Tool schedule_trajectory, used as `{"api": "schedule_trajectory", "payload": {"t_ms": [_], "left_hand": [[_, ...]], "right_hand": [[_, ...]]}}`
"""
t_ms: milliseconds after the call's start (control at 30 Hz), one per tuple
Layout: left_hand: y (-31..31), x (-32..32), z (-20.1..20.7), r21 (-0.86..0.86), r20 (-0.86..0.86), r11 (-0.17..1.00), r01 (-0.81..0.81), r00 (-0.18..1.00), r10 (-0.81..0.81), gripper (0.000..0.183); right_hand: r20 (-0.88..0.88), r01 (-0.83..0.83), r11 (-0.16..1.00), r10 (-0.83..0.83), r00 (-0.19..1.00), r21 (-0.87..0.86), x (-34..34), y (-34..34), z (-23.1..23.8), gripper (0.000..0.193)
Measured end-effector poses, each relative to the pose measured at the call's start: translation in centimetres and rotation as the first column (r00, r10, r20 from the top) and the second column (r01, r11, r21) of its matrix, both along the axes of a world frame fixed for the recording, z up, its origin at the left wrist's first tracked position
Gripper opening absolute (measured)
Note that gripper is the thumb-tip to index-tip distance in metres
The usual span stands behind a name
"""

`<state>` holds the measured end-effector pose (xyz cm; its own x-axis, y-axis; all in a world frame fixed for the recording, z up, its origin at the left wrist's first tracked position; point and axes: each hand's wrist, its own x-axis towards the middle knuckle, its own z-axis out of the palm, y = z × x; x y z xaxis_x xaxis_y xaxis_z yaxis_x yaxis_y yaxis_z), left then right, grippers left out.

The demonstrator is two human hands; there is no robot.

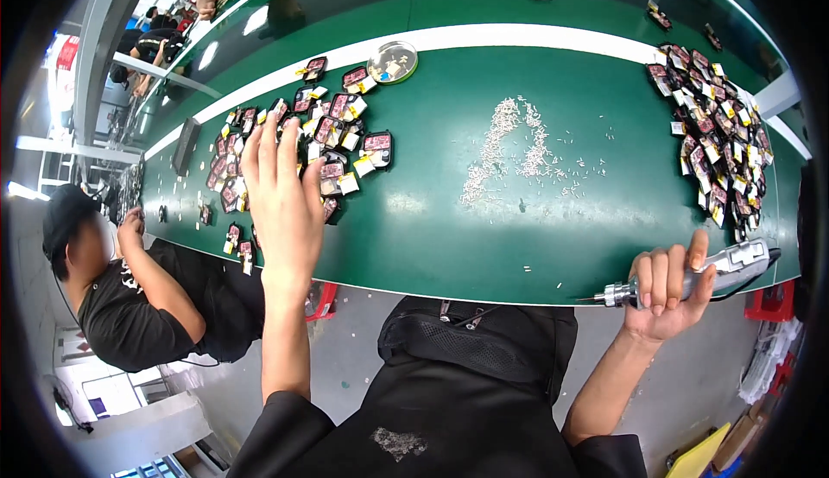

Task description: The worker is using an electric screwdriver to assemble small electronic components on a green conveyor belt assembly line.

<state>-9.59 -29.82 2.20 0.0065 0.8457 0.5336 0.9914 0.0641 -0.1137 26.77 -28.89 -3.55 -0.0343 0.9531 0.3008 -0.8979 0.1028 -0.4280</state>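
My left hand (283, 193) reaches over the left cluster with its fingers stretched and spread. Beneath and around it lie small black-cased units (377, 145) with reddish boards and white-and-yellow tags; the hand covers some of them. I cannot tell whether the fingertips touch any. My right hand (661, 292) is wrapped around a grey electric screwdriver (741, 258) at the table's front edge. The tool lies sideways with its bit pointing left. Many tiny pale slivers (509, 145) are scattered in the middle of the green table (414, 236).
A dense heap of similar units (712, 132) sits at the right. A round shallow dish (393, 62) holding pale bits stands at the back, and a dark block (185, 145) at the left. Another person (129, 288) works at the left. A metal post (780, 94) rises at the right.
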Motion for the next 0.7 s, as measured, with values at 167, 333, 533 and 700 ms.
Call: {"api": "schedule_trajectory", "payload": {"t_ms": [167, 333, 533, 700], "left_hand": [[3.3, 6.1, -2.3, -0.094, 0.314, 0.903, 0.420, 0.873, -0.373, 0.029], [5.8, 6.5, -4.0, -0.189, 0.149, 0.844, 0.502, 0.864, -0.480, 0.018], [6.8, 6.9, -3.6, -0.124, 0.198, 0.774, 0.621, 0.780, -0.594, 0.015], [3.1, 8.6, -3.2, -0.045, 0.607, 0.819, 0.572, 0.667, -0.432, 0.006]], "right_hand": [[-0.004, 0.029, 0.996, -0.029, 1.000, -0.083, -0.5, -0.8, -1.1, 0.021], [-0.055, 0.019, 0.994, -0.025, 0.998, -0.109, -0.1, -1.2, -1.1, 0.021], [-0.077, 0.011, 0.989, -0.023, 0.997, -0.148, 0.4, -1.2, -1.1, 0.019], [-0.103, 0.015, 0.986, -0.032, 0.994, -0.165, 0.5, -1.6, -0.9, 0.017]]}}
